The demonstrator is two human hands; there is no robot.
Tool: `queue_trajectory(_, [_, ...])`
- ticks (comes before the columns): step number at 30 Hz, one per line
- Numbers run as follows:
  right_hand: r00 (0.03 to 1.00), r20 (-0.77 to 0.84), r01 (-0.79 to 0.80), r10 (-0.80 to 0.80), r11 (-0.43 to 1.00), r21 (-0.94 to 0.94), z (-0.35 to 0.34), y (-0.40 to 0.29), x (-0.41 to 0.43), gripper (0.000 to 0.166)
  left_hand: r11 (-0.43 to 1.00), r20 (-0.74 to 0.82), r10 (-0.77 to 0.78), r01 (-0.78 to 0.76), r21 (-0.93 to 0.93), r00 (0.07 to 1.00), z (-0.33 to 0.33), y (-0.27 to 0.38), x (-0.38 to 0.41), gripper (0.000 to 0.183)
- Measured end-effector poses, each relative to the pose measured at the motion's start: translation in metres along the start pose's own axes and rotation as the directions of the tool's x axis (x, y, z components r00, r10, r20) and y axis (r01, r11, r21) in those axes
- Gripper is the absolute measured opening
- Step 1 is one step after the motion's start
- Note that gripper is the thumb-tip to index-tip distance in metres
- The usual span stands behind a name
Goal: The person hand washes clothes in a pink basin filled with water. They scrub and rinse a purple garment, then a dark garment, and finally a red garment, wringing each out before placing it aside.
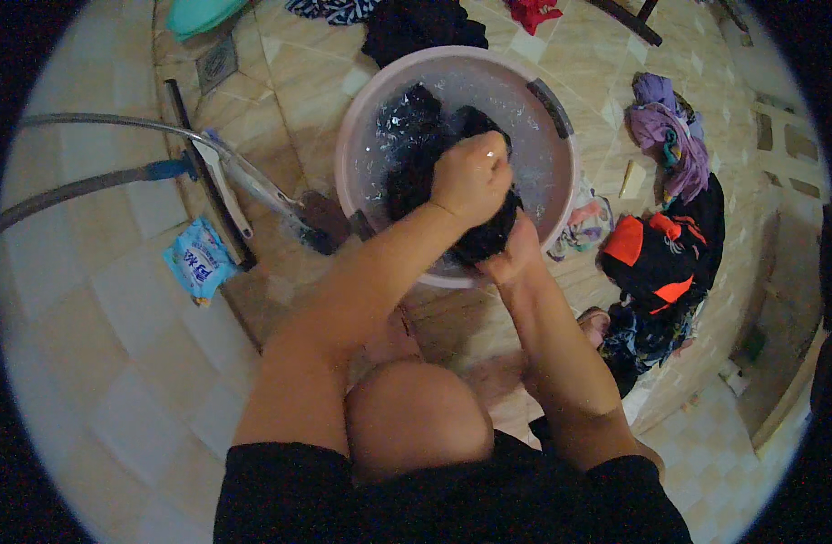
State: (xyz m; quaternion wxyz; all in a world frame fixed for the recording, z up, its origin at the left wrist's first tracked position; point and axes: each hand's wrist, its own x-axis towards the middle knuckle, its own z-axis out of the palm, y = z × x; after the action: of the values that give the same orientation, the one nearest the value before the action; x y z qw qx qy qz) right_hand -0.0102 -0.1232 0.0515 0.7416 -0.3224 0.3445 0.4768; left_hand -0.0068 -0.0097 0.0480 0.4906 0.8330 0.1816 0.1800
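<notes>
A pink plastic washbasin (351, 129) of soapy water stands on the tiled floor before me. Dark wet cloth (412, 156) lies bunched in it, partly under the water. My left hand (471, 175) is closed in a fist on this cloth, above the middle of the basin. Against the near right rim, my right hand (520, 253) grips a bunched part of the same cloth from below, its fingers mostly hidden behind the fabric. The two hands are close together, the left one farther from me.
Left are a hose (246, 166), a squeegee (205, 170) and a blue packet (199, 262). Black clothing (422, 30) lies behind the basin. To the right are a purple garment (674, 139), a black and orange garment (654, 258) and a patterned cloth (589, 221).
</notes>
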Motion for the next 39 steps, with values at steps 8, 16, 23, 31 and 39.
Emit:
queue_trajectory(8, [0.999,0.030,0.040,-0.034,0.973,-0.226,-0.005,-0.014,-0.001,0.033,0.991,-0.041,0.137,-0.137,0.004,0.990,0.002,0.022,-0.028,0.013])
queue_trajectory(16, [0.930,0.123,0.352,-0.347,0.935,-0.026,-0.011,-0.072,-0.021,0.043,0.923,-0.252,0.143,-0.037,0.384,0.957,-0.108,-0.052,-0.039,0.024])
queue_trajectory(23, [0.915,-0.262,0.208,-0.305,0.917,-0.340,-0.018,-0.035,0.048,0.035,0.978,0.275,-0.043,-0.016,0.207,0.960,-0.074,-0.008,-0.039,0.072])
queue_trajectory(31, [0.848,-0.298,0.105,-0.439,0.690,-0.716,-0.121,-0.030,0.136,0.036,0.911,0.514,-0.393,0.246,0.331,0.762,-0.003,-0.049,-0.015,0.092])
queue_trajectory(39, [0.938,-0.103,0.306,-0.331,0.930,-0.203,-0.009,-0.046,0.030,0.046,0.970,0.250,-0.191,0.143,0.199,0.949,-0.012,-0.042,-0.057,0.056])
